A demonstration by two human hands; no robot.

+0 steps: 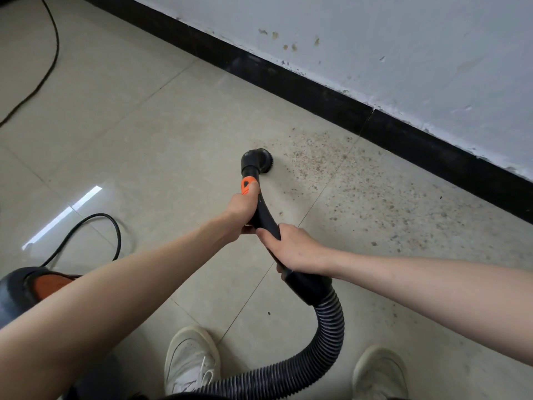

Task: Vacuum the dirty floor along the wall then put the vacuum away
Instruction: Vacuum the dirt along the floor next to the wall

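Note:
Both hands grip the black vacuum wand point(264, 212). My left hand point(243, 207) holds its upper part, thumb on the orange slider point(246, 184). My right hand point(291, 248) wraps the lower part, just above the cuff of the ribbed hose point(328, 342). The round brush nozzle point(259, 158) rests on the tile at the left edge of a patch of brown grit point(360, 192) that spreads rightward along the black skirting point(317, 90). The black and orange vacuum body point(26, 290) sits at the lower left, partly hidden by my left forearm.
A white scuffed wall point(375, 39) rises above the skirting. The vacuum's power cord point(109, 226) loops on the tiles at the left, and another black cable point(49, 62) runs across the top left. My two white shoes point(190, 362) stand at the bottom.

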